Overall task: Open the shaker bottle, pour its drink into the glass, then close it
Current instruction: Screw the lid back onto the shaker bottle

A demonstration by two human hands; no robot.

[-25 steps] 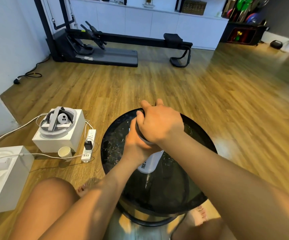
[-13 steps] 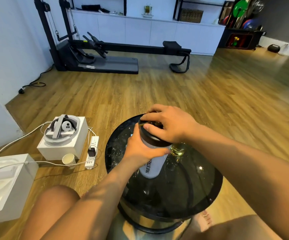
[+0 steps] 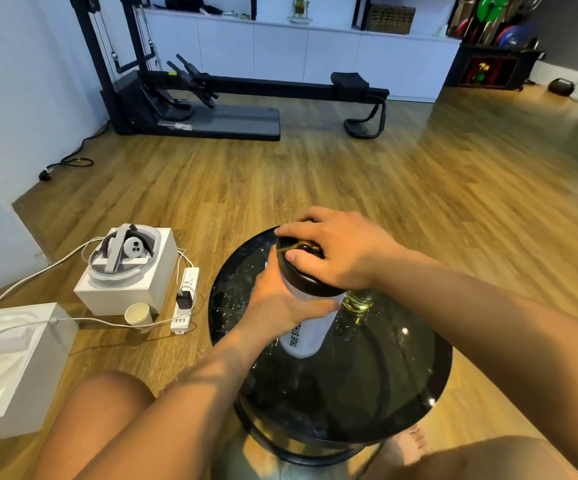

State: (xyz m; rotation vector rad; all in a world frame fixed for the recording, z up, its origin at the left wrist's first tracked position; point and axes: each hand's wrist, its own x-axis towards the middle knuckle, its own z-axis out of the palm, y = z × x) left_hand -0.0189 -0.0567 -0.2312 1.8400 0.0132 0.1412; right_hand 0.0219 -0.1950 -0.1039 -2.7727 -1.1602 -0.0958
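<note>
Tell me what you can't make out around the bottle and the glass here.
Head view, the only one:
The lid: the right hand covers its top, so whether it is loosened is unclear.
The glass: mostly behind the right wrist and the bottle; fill level hidden.
The bottle's print: the left hand covers its end.

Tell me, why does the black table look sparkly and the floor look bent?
Head view: the glossy table mirrors light as bright specks; the wide-angle lens curves the floor planks toward the edges; glare whitens the floor far right.
</note>
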